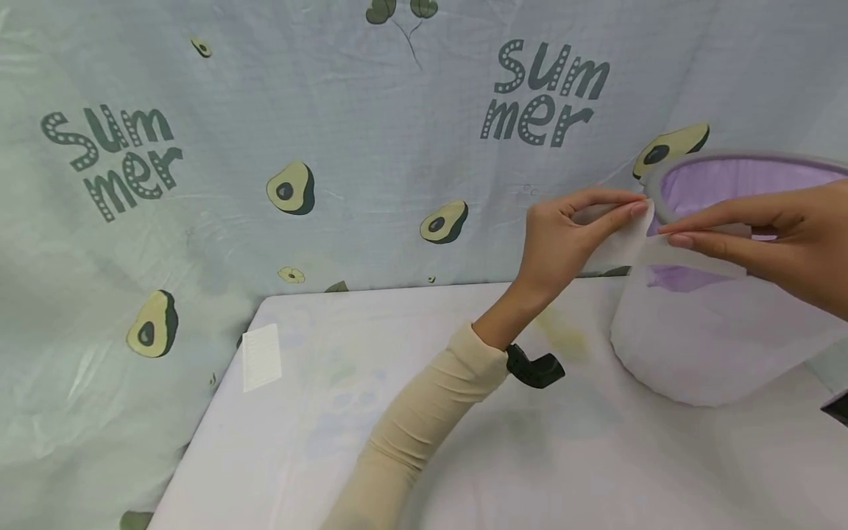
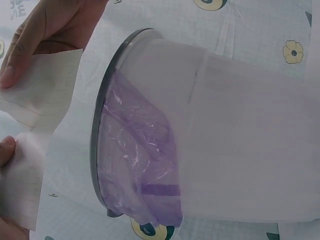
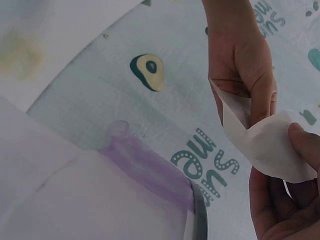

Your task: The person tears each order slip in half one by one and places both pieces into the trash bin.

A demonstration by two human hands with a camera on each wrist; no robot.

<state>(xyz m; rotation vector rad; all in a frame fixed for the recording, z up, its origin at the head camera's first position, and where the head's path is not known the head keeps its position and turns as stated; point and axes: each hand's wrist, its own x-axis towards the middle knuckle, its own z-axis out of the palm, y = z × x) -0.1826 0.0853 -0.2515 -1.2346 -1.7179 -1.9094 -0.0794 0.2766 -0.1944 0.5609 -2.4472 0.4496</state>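
Observation:
A lined sheet of white paper (image 2: 50, 85) is stretched between both hands, close in front of the bin's rim. My left hand (image 1: 556, 230) pinches one side of it between thumb and fingers. The other side is pinched by my right hand (image 1: 771, 234). Between the two grips the sheet's edge dips into a notch, and in the right wrist view the paper (image 3: 270, 142) is bent and curved. Behind the hands stands a whitish translucent bin (image 1: 715, 346) with a grey rim. A purple plastic bag (image 1: 748, 184) lines it, folded over the rim in the left wrist view.
Another white lined sheet (image 1: 261, 357) lies at the table's left edge. A pale cloth covers the table (image 1: 318, 456), and an avocado-print curtain (image 1: 358, 147) hangs behind it. A black strap piece (image 1: 535, 368) sticks out at the left wrist.

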